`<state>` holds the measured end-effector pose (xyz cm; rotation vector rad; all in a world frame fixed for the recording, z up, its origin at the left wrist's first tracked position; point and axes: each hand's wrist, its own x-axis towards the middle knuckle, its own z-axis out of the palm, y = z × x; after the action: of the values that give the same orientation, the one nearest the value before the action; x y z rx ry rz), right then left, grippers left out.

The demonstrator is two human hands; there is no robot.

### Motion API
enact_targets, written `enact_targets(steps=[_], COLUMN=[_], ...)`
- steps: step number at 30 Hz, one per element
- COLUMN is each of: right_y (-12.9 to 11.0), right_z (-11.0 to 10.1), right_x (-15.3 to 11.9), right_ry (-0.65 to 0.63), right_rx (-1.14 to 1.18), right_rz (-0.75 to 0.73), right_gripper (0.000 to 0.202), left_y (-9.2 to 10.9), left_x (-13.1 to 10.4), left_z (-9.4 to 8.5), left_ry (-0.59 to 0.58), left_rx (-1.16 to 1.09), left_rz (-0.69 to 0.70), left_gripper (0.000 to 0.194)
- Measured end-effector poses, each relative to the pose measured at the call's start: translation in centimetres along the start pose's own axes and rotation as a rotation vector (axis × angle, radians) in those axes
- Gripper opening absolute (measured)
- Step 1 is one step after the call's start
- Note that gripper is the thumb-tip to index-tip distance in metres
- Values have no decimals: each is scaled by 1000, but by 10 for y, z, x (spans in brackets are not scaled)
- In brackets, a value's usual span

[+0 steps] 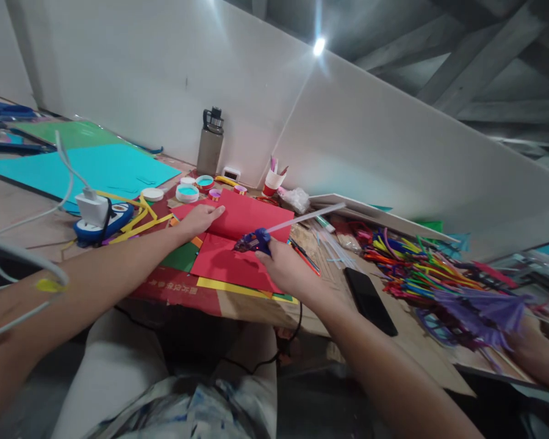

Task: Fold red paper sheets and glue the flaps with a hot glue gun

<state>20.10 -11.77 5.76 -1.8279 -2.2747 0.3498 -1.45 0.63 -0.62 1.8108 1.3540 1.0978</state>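
Observation:
A red sheet of card point(256, 210), folded across its middle, lies in front of me with its upper half tilted up. My left hand point(200, 219) grips the left edge of that upper half, thumb on the face and the other fingers mostly hidden. My right hand point(281, 262) is wrapped round a dark blue glue gun point(255, 241), its nozzle pointing left just above the card's lower half. From the gun's back sticks a long translucent glue stick point(306, 218). Yellow paper point(231, 288) and green paper point(180, 257) show under the card.
Left are turquoise card point(114, 167), a blue power strip point(103, 222) and yellow strips point(139, 219). Behind stand small tubs point(187, 193), a bottle point(210, 143) and a pen cup point(273, 182). Right lie a phone point(370, 302), pipe cleaners point(412, 262) and another person's hand point(531, 344) by purple folded material point(482, 314).

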Motion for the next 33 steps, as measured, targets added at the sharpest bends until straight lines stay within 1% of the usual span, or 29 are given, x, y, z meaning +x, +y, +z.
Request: enact_targets(steps=[4, 9, 15, 17, 20, 24, 29, 33], right_y=[-17, -18, -25, -28, -31, -32, -33, -33], right_z=[4, 10, 23, 25, 24, 22, 27, 32], right_x=[13, 22, 40, 41, 33, 27, 43, 49], right_ry=[-1, 29, 62, 62, 44, 36, 58, 65], right_rx=[19, 4, 18, 25, 38, 49, 58, 75], right_rz=[-18, -44, -78, -94, -139, -148, -100, -111], right_gripper=[28, 27, 27, 28, 28, 28, 30, 30], left_y=[-3, -8, -14, -16, -18, -13, -6, -8], left_x=[2, 5, 7, 8, 8, 6, 4, 6], left_z=[1, 1, 0, 0, 1, 1, -2, -1], left_ry=[-20, -32, -65, -76, -79, -70, -55, -62], left_rx=[-70, -152, -142, -138, -143, -143, -127, -111], left_rz=[-34, -46, -13, -30, -40, -26, -42, -52], left_gripper=[52, 51, 48, 49, 50, 50, 48, 48])
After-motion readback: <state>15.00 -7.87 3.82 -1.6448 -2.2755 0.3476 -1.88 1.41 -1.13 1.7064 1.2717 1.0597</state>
